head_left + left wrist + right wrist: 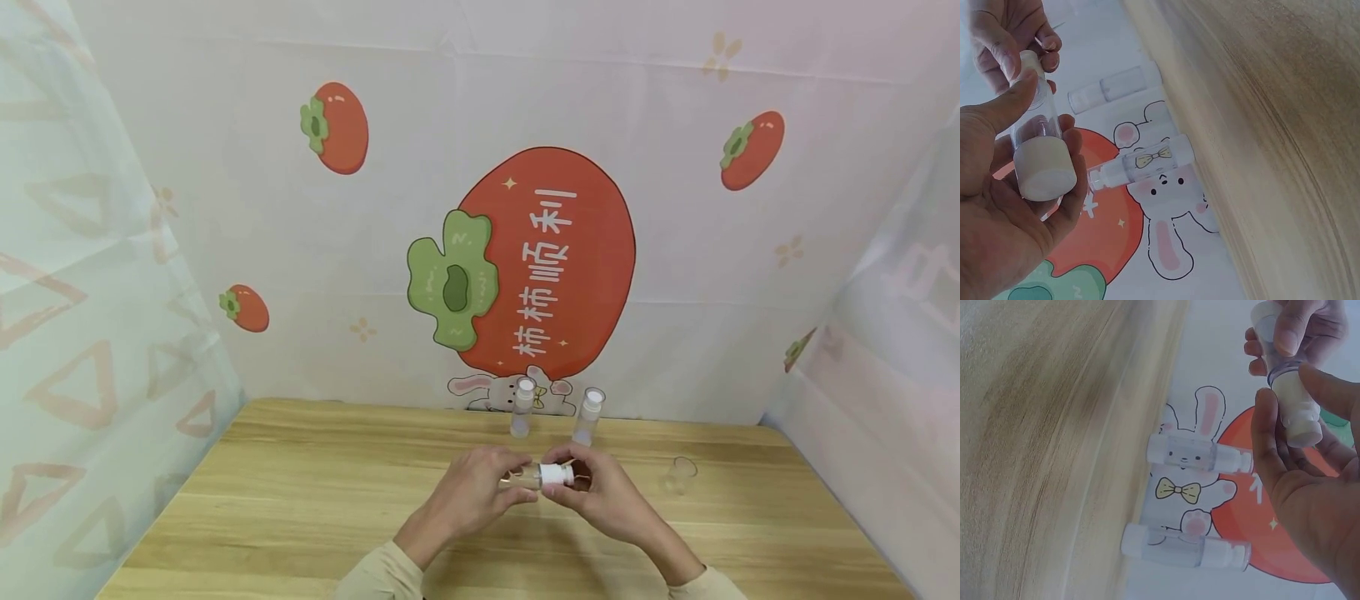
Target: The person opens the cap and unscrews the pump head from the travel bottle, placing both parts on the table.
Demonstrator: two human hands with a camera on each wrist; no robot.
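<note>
A clear pump bottle (527, 477) with a white base and white pump top lies sideways between my two hands. My left hand (474, 492) grips its clear body; in the left wrist view the round white base (1046, 169) faces the camera. My right hand (600, 493) pinches the white collar (1293, 394) of the pump top between thumb and fingers. No cap covers the pump top. Behind my hands two similar bottles stand upright, a left one (522, 408) and a right one (588, 417), each with a clear cap over a white pump.
A small clear cap (680, 475) rests on the wooden table (315, 492) to the right of my right hand. A white cloth backdrop (247, 208) printed with red fruit and a rabbit rises behind the table's far edge. Cloth panels flank both sides.
</note>
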